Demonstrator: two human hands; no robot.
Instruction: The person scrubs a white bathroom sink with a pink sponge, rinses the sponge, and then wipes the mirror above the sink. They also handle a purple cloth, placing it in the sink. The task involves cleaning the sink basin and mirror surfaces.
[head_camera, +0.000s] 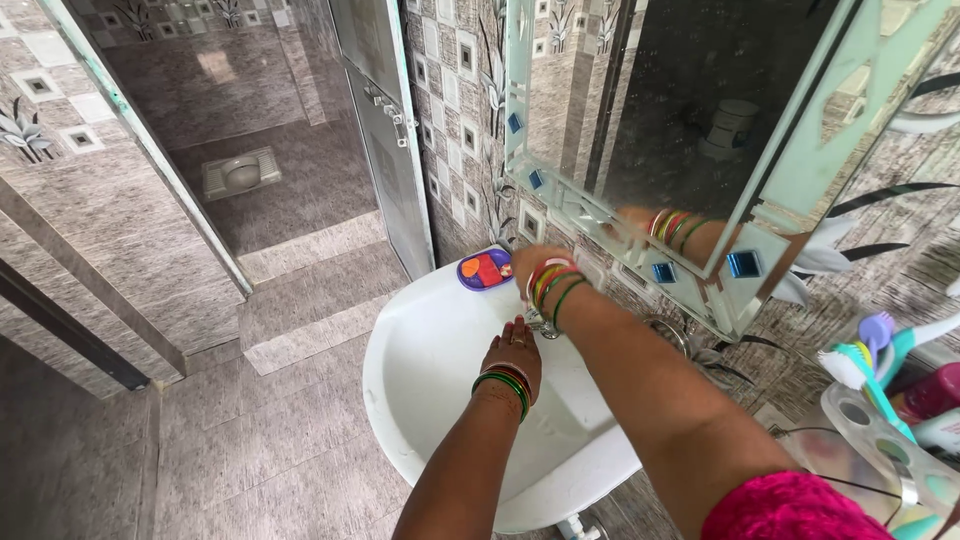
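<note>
Head view, looking down on a white wash basin (440, 340) fixed to a tiled wall; both arms reach forward over the bowl. The left hand (513, 352) hangs over the middle of the basin, back of the hand upward, fingers pointing toward the metal tap (541, 324); fingertips lie just at the tap's base, touching or nearly so, cannot tell which; whether the fingers are curled or spread is hidden, so its grip cannot be told. The right hand (528, 265) sits further forward, above and behind the tap, near the wall; the fingers are bent downward over the tap's top, but the contact is masked by the wrist and bangles; cannot tell whether it clamps anything. The two hands are apart, one below the tap, one above it; the tap stands between them at the basin's back edge. Both wrists carry stacked red, green and gold bangles; a pink sleeve (790, 508) shows on the right upper arm.

Surroundings: a purple soap dish (484, 270) with an orange-red soap sits on the basin's rim, just left of the right hand; a mirror (680, 110) with pale green frame hangs above, reflecting the bangled forearm; a clear holder (880, 440) at far right carries toothbrushes (870, 370); an open doorway at left shows a floor-level toilet pan (241, 172).
</note>
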